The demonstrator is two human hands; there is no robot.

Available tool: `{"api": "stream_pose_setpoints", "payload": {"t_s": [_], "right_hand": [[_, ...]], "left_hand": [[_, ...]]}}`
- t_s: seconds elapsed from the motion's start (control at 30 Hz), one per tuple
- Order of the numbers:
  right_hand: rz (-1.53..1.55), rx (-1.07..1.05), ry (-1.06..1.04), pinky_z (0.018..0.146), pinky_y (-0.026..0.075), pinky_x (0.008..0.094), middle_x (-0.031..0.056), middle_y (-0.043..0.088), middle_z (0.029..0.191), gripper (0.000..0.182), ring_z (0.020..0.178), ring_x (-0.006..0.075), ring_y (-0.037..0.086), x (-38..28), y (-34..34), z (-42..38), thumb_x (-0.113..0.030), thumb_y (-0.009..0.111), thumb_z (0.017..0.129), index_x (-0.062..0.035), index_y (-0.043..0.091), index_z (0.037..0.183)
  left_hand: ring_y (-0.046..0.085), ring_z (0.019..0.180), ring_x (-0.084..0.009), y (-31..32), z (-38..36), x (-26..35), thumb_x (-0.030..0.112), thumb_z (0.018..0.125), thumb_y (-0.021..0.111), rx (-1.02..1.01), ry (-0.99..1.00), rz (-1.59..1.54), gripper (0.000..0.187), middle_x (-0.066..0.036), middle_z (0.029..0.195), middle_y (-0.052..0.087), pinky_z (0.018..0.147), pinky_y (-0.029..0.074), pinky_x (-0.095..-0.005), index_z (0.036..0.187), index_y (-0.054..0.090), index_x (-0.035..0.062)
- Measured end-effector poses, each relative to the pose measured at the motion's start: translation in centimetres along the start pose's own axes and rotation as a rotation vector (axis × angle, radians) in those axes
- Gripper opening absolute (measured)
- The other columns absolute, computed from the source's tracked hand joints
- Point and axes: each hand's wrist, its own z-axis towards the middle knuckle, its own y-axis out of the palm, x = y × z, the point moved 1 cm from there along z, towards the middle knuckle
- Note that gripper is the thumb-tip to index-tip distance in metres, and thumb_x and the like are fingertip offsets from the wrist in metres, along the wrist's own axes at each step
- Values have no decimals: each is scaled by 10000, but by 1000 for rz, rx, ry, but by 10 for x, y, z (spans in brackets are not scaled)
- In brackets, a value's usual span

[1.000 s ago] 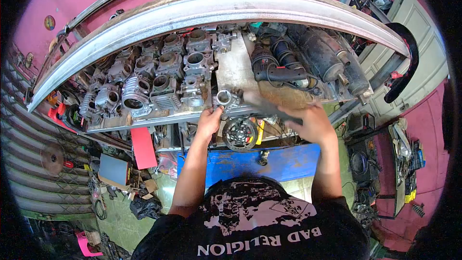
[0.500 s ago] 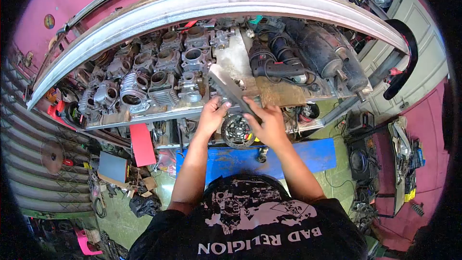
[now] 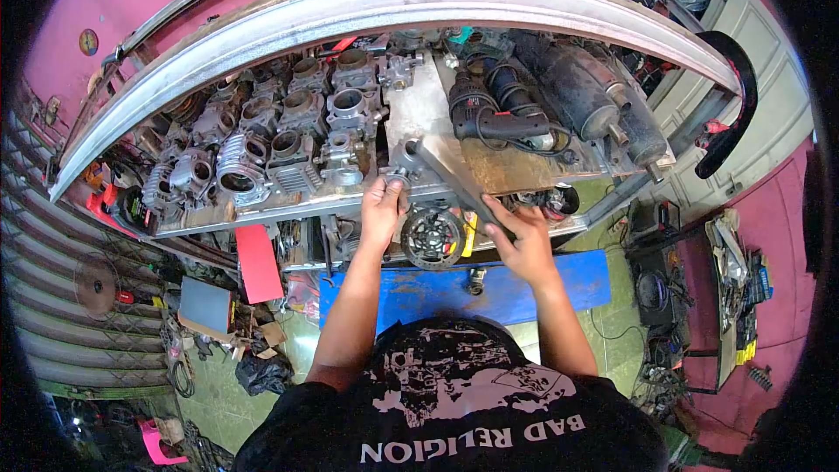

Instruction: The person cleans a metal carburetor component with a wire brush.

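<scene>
My right hand [image 3: 527, 243] grips a long, flat, dark metal file [image 3: 456, 185], which slants up and left across the front of the bench. My left hand [image 3: 383, 208] is closed, thumb on top, on a small grey metal part with a rounded end [image 3: 407, 156]. The file's far tip lies right at that part, overlapping it in this view. Below and between my hands is a round, slotted metal disc [image 3: 434, 239]. Left of the small part stand several engine cylinders [image 3: 301, 147] on the bench.
A power drill [image 3: 476, 114] and dark exhaust mufflers [image 3: 581, 96] lie on the bench's right side. A pale metal rail [image 3: 419, 0] arches over the bench. Underneath, a blue board [image 3: 559, 284] carries a small metal piece [image 3: 476, 281]. A red panel [image 3: 260, 264] hangs at the left.
My right hand has moved right and slightly down with the file, drawing its tip lower. My left hand has stayed nearly in place, and the part in it now shows more clearly.
</scene>
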Motion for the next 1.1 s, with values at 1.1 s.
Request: {"api": "stream_pose_setpoints", "payload": {"t_s": [1.1], "right_hand": [[-732, 54, 64, 906, 367, 524, 47, 719, 942, 386, 1035, 288, 585, 92, -56, 154, -284, 739, 847, -260, 736, 1232]], "left_hand": [[608, 573, -86, 38, -8, 10, 213, 1051, 610, 133, 29, 100, 205, -6, 682, 628, 533, 462, -248, 922, 606, 53]]}}
